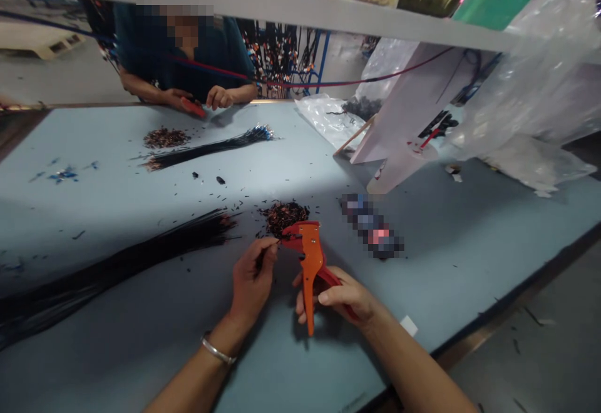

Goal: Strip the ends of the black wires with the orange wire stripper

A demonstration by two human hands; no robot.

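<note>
Right hand (345,294): is holding the tool (310,263) by its handles;
Left hand (256,269): pinches thin wire (277,241) at head of the tool;
Tool: orange; over middle of table (197,350), near scrap pile (285,216);
Bundle (141,256): black; left of scrap pile;
Person (178,62): at far edge, holding red object (192,107).

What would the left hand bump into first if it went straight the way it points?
Probably the red jaws of the pliers, just off the fingertips of the left hand. Depth is hard to judge, so it might pass over them towards the dark pile.
</note>
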